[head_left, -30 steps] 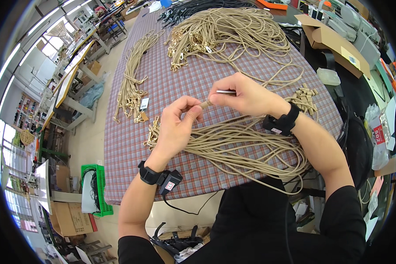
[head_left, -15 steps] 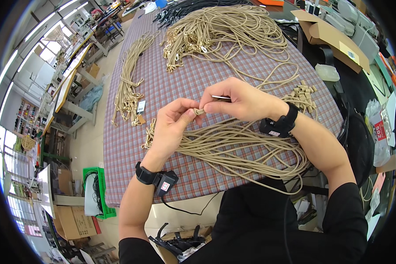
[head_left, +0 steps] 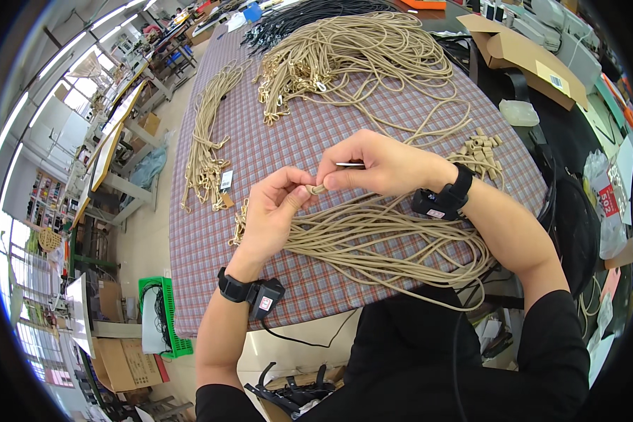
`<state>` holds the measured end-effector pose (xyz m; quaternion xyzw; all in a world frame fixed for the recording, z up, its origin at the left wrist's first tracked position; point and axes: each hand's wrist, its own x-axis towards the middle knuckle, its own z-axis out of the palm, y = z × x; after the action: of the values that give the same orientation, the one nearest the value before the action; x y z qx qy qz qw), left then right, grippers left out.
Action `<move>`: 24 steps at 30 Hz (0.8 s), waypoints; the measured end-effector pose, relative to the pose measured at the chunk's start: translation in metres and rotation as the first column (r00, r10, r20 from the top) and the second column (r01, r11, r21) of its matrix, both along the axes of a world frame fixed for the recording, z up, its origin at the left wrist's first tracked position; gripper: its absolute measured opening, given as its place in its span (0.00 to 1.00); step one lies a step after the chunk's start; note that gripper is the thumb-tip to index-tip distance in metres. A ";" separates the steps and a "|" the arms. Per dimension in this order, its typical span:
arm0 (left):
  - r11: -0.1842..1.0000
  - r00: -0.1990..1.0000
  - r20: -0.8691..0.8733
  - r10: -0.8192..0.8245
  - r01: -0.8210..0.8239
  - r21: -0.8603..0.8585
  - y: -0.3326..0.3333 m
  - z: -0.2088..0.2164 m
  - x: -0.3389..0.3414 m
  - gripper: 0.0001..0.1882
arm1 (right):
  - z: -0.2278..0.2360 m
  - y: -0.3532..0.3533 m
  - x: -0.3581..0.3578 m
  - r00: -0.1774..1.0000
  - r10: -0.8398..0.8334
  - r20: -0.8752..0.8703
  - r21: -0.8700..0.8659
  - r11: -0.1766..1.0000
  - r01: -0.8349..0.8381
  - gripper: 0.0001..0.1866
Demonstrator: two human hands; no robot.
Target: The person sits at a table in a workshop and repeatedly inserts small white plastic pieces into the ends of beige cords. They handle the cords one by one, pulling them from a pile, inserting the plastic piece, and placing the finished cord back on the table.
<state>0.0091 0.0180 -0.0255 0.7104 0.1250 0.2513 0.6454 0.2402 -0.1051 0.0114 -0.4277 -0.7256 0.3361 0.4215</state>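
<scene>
Above the near part of the table, my left hand (head_left: 271, 207) pinches a small piece of beige cord (head_left: 318, 189) between thumb and fingertips. My right hand (head_left: 376, 165) closes on the same piece from the other side, so the fingertips of both hands nearly meet. A thin, flat metal tool (head_left: 350, 165) also sticks out from the curled fingers of my right hand; its other end is hidden. Beneath both hands lies a long bundle of beige cords (head_left: 387, 243), with brass-coloured snap hooks (head_left: 240, 224) at its left end.
Short beige tube-like pieces (head_left: 480, 151) are heaped at the right on the checked tablecloth (head_left: 260, 299). Farther off lie a large pile of beige cords (head_left: 373, 49), a narrower hooked bundle (head_left: 209, 133) and black cords (head_left: 309, 24). An open cardboard box (head_left: 527, 60) stands at the far right.
Both hands stay pinched on the small cord piece, with only slight finger shifts. The whole view has moved a little, and the bundles lie as before.
</scene>
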 end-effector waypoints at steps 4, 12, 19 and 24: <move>0.999 0.999 0.034 -0.016 0.015 0.034 -0.002 0.002 -0.001 0.05 | 0.001 -0.003 0.000 0.998 -0.055 0.031 0.030 0.998 0.054 0.10; 0.996 0.998 0.048 0.039 -0.042 0.077 -0.004 0.008 -0.003 0.07 | 0.010 -0.005 0.002 0.983 -0.157 0.090 0.083 0.985 0.150 0.08; 0.994 0.998 0.029 0.050 -0.052 0.098 -0.003 0.007 -0.003 0.05 | 0.005 -0.004 0.001 0.983 -0.161 0.083 0.113 0.982 0.152 0.07; 0.995 0.998 0.023 0.051 -0.053 0.090 -0.001 0.003 -0.004 0.05 | 0.007 -0.005 0.000 0.985 -0.150 0.087 0.061 0.988 0.145 0.08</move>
<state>0.0054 0.0170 -0.0227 0.7328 0.1256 0.2807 0.6070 0.2406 -0.1099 0.0182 -0.4834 -0.7195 0.2641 0.4229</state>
